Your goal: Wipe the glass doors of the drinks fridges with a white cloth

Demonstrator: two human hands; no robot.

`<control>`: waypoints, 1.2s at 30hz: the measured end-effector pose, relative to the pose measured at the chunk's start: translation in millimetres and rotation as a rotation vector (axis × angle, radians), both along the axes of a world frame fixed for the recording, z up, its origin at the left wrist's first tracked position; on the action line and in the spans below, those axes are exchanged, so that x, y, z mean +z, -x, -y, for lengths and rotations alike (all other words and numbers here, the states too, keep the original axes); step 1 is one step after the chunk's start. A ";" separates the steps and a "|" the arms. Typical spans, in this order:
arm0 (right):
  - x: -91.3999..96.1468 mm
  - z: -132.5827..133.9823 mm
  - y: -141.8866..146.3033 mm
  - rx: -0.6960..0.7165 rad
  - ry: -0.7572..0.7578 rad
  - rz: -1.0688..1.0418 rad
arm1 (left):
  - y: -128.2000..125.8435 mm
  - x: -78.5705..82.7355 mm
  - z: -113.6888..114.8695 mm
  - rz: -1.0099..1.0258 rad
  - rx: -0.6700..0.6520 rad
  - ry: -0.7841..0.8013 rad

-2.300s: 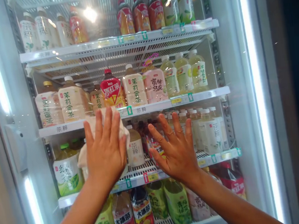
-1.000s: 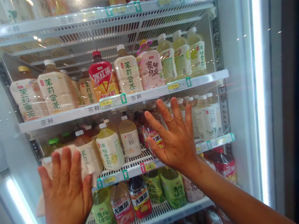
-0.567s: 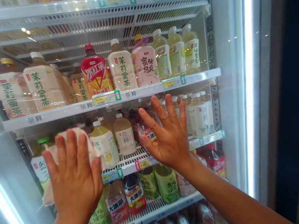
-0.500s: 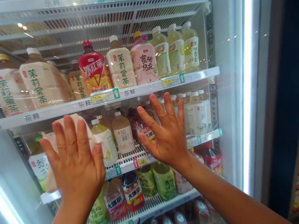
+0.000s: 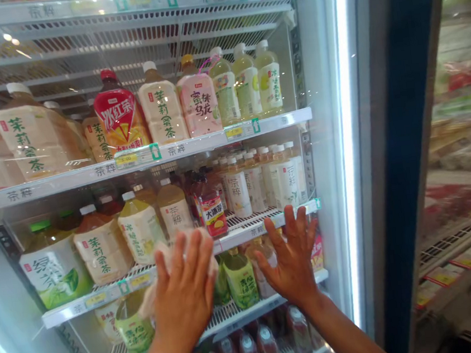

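My left hand (image 5: 184,300) lies over a pale cloth (image 5: 146,302), its fingers extended and slightly blurred. The cloth is held under the palm against what looks like the cooler's clear glass door, and most of it is hidden. To the right, my right hand (image 5: 292,266) is flat with spread fingers and holds nothing; it seems to rest on the same glass. Behind the hands, tea bottles stand on the shelves, among them a green bottle (image 5: 241,280) between the hands and a dark bottle (image 5: 210,204) above them.
Upper shelves hold more bottles, including a red-labelled one (image 5: 122,118) and a pink-labelled one (image 5: 199,104). A lit strip (image 5: 349,147) runs down the cooler's right side, beside a dark upright frame (image 5: 401,153). Farther right stands another shelf unit (image 5: 451,266) with price tags.
My left hand and the cloth have moved right and down across the glass. My right hand has slid lower, to the lower shelves' level. The view has turned slightly right.
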State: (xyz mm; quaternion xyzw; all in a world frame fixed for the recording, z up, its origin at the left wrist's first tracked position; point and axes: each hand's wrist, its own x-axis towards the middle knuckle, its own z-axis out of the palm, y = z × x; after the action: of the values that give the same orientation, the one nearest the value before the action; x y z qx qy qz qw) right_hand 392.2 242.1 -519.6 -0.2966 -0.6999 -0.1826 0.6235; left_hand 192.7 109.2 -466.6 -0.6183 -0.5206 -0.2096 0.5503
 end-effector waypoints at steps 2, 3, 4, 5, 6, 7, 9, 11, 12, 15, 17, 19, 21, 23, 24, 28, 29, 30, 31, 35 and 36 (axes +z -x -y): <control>-12.8 -12.8 -13.2 -0.020 0.015 0.010 | -9.9 -12.1 -6.6 -0.128 -0.045 0.095; -16.8 -17.8 -17.6 -0.024 0.008 0.016 | -15.2 -10.9 -11.2 -0.152 -0.054 0.108; -19.5 -21.6 -20.5 -0.025 -0.005 0.016 | -20.9 -4.8 -16.9 -0.155 -0.052 0.102; -21.2 -24.3 -22.0 -0.025 -0.023 0.011 | -27.0 4.8 -23.2 -0.139 -0.044 0.075; -22.3 -26.0 -22.4 -0.025 -0.038 0.007 | -33.3 15.1 -29.7 -0.120 -0.028 0.044; -22.9 -26.9 -22.2 -0.026 -0.047 0.002 | -39.3 23.0 -35.6 -0.103 -0.015 0.009; -23.4 -27.1 -21.2 -0.025 -0.053 -0.001 | -48.2 23.4 -42.7 -0.114 -0.011 -0.003; -23.6 -26.7 -20.5 -0.020 -0.055 -0.002 | -50.5 3.6 -41.6 -0.207 -0.070 0.069; -23.6 -26.6 -20.3 -0.019 -0.058 -0.004 | -49.2 -8.5 -38.8 -0.273 -0.122 0.139; -23.7 -26.5 -20.0 -0.020 -0.073 -0.011 | -41.4 -20.9 -31.7 -0.309 -0.162 0.195; -23.9 -26.3 -19.5 -0.027 -0.079 -0.017 | -38.7 -5.2 -32.0 -0.240 -0.120 0.132; -24.2 -26.0 -19.0 -0.034 -0.084 -0.028 | -38.2 9.1 -33.9 -0.141 -0.068 0.056; -24.5 -25.6 -18.8 -0.037 -0.084 -0.031 | -36.1 3.7 -33.2 -0.115 -0.061 0.046; -24.6 -25.5 -19.2 -0.039 -0.081 -0.021 | -30.4 -18.1 -28.4 -0.224 -0.113 0.127; -24.5 -25.6 -19.5 -0.040 -0.077 -0.014 | -26.7 -28.2 -25.1 -0.306 -0.150 0.189; -23.7 -25.5 -20.8 -0.041 -0.071 -0.002 | -16.3 -13.3 -14.6 -0.280 -0.145 0.209; -23.5 -25.2 -21.1 -0.037 -0.070 -0.005 | -15.4 -0.3 -13.8 -0.209 -0.116 0.148; -23.6 -24.9 -21.2 -0.033 -0.068 -0.007 | -14.6 10.0 -13.6 -0.140 -0.082 0.094; -23.8 -24.6 -21.2 -0.028 -0.065 -0.009 | -13.7 14.2 -13.4 -0.085 -0.051 0.069; -25.5 -24.0 -20.7 -0.023 -0.049 -0.013 | -5.4 -41.3 -1.5 -0.164 -0.085 0.190; -25.5 -24.4 -20.9 -0.025 -0.045 -0.012 | -2.5 -61.4 3.3 -0.211 -0.111 0.239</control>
State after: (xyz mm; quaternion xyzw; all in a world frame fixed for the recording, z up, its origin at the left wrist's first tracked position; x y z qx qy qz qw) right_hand 413.1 266.6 -545.1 -0.2922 -0.6882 -0.2044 0.6319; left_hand 195.2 106.0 -528.0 -0.7257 -0.4461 -0.1103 0.5120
